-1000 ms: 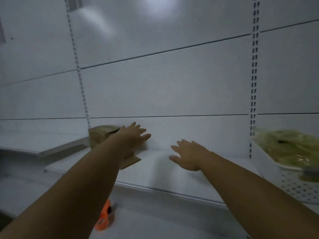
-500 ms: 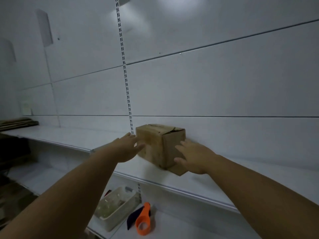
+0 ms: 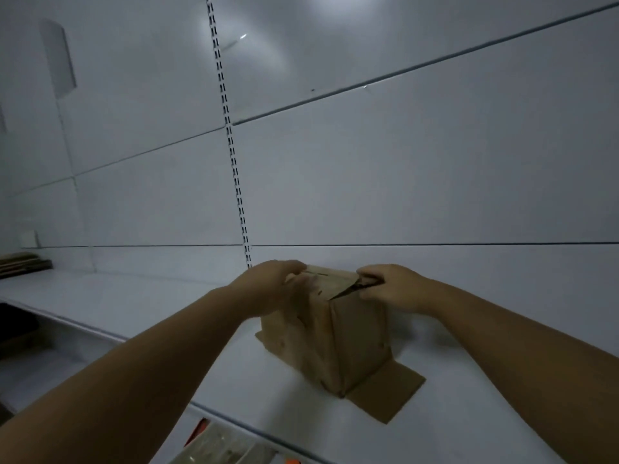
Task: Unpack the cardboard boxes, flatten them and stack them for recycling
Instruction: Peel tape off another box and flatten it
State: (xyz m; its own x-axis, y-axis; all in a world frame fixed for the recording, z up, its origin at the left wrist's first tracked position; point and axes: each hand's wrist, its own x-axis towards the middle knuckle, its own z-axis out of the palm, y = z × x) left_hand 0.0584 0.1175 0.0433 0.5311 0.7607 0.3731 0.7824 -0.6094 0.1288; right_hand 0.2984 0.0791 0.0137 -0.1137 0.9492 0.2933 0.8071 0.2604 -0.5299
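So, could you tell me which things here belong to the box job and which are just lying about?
Job: cardboard box, gripped at its top by left hand and right hand; flat brown stack, probably flattened boxes.
Lying about: pale basket and orange item, below the shelf.

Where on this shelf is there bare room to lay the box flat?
Free: shelf left of the cardboard box, up to the brown pile at far left; shelf right of the box, to the frame edge. Crowded: at the box, left hand and right hand grip its top, loose flap splays front-right.
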